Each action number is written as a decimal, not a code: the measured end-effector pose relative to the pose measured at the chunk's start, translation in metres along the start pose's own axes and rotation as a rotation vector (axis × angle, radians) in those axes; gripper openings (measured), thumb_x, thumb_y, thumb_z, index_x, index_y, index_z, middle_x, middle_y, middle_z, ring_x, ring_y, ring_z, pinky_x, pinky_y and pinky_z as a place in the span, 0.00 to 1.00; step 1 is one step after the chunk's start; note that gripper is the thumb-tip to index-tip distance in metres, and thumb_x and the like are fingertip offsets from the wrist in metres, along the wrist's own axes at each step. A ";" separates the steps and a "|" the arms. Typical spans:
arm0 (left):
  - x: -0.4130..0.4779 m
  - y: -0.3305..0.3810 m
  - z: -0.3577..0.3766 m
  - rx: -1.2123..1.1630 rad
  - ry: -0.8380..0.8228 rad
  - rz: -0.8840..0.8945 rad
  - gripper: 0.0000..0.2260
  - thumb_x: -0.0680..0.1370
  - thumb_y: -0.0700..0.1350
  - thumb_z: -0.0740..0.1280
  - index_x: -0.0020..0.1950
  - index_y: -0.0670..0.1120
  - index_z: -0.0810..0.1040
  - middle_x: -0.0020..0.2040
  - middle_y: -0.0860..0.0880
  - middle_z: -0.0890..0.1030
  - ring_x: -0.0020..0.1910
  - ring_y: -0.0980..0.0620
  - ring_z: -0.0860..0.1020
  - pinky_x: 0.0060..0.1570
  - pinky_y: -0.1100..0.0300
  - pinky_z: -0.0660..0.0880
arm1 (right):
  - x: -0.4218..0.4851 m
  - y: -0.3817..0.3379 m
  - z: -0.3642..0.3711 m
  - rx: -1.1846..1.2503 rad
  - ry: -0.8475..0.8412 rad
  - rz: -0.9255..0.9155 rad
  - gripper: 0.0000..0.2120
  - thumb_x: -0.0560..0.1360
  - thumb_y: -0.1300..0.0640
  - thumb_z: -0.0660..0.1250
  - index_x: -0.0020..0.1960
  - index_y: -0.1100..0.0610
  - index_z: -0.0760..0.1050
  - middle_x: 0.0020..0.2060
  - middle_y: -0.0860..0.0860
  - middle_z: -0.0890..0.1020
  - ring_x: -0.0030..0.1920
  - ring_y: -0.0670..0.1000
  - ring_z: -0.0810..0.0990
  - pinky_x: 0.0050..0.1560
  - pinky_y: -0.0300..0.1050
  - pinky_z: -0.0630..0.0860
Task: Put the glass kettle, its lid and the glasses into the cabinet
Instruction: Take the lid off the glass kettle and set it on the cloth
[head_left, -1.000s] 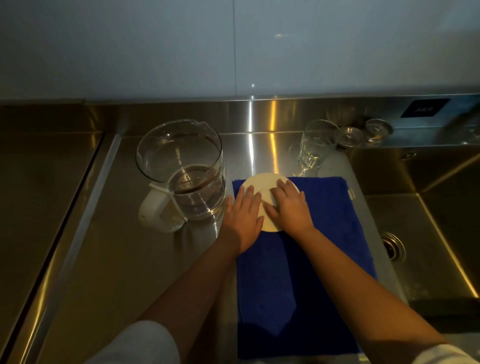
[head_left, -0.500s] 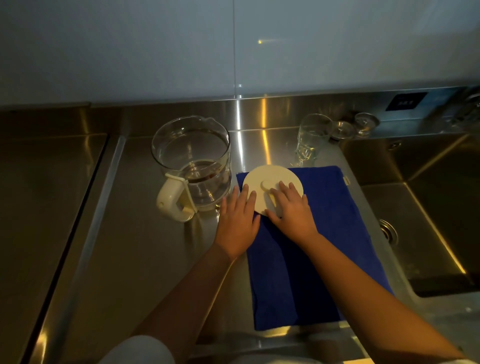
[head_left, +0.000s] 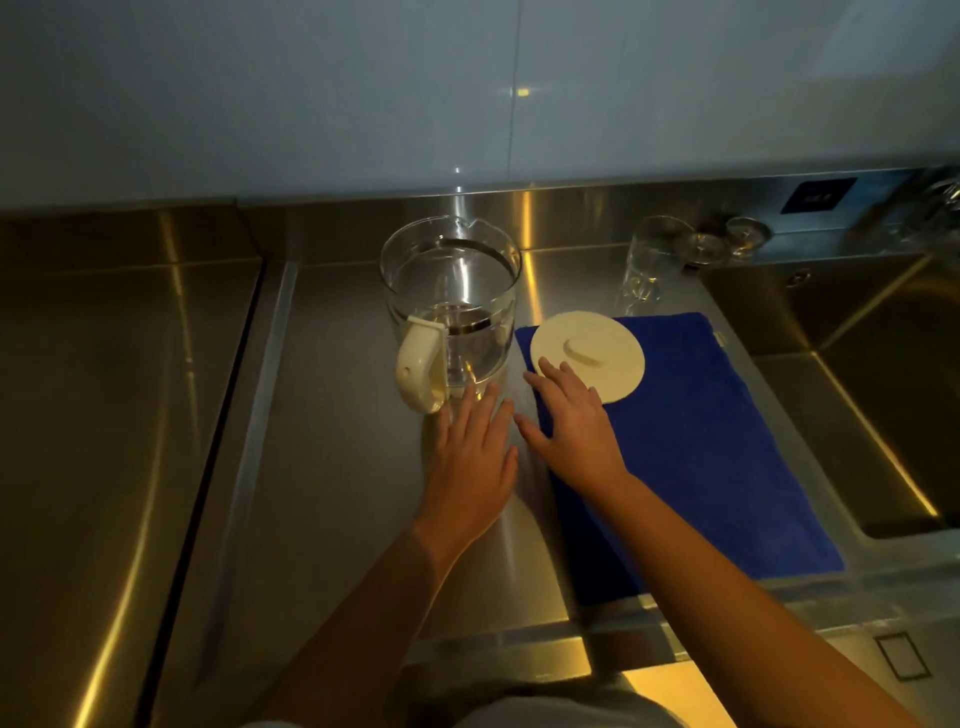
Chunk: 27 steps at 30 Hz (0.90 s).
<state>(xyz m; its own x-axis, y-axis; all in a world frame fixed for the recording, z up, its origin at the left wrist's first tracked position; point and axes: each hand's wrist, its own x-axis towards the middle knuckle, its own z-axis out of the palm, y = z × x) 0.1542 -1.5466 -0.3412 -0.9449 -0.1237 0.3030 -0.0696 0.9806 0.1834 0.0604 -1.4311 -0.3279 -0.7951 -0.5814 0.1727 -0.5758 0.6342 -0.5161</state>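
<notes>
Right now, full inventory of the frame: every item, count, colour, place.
kettle: 1, clear glass with cream handle, upright on the counter, left of the towel
lid: 1, cream, flat on the towel's far left corner
tall glass: 1, clear, upright behind the towel
small glasses: 2, clear, back ledge right of the tall glass; blurred
towel: 1, blue, spread on the counter beside the sink
counter: 1, steel
sink: 1, steel, far right
panel: 1, black, on the backsplash above the sink
wall: white panels, behind
left hand: open, flat, fingertips at the kettle's base
right hand: open, on the towel, fingertips at the lid's near edge
</notes>
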 end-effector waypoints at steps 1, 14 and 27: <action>-0.005 -0.004 -0.004 -0.016 0.020 0.012 0.21 0.76 0.49 0.55 0.68 0.43 0.67 0.67 0.41 0.72 0.68 0.41 0.69 0.63 0.41 0.66 | -0.002 -0.006 0.003 0.017 0.019 -0.008 0.24 0.76 0.51 0.66 0.70 0.55 0.67 0.71 0.54 0.65 0.73 0.56 0.58 0.69 0.57 0.59; -0.042 -0.060 -0.040 0.049 0.151 0.078 0.20 0.76 0.47 0.55 0.66 0.41 0.65 0.64 0.39 0.75 0.64 0.39 0.72 0.60 0.40 0.67 | -0.001 -0.080 0.041 0.237 0.144 -0.075 0.21 0.74 0.51 0.67 0.65 0.57 0.72 0.61 0.52 0.76 0.61 0.49 0.73 0.61 0.42 0.68; -0.042 -0.091 -0.052 0.121 0.126 0.026 0.21 0.74 0.48 0.54 0.66 0.42 0.65 0.63 0.38 0.75 0.63 0.39 0.73 0.60 0.41 0.65 | 0.018 -0.108 0.058 0.684 0.110 0.286 0.18 0.76 0.51 0.64 0.64 0.56 0.72 0.58 0.49 0.76 0.58 0.47 0.74 0.52 0.36 0.71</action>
<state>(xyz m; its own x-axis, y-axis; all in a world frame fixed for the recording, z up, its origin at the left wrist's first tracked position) 0.2171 -1.6384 -0.3223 -0.9000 -0.1085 0.4222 -0.0906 0.9939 0.0624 0.1198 -1.5394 -0.3175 -0.9313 -0.3638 0.0179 -0.1252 0.2737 -0.9536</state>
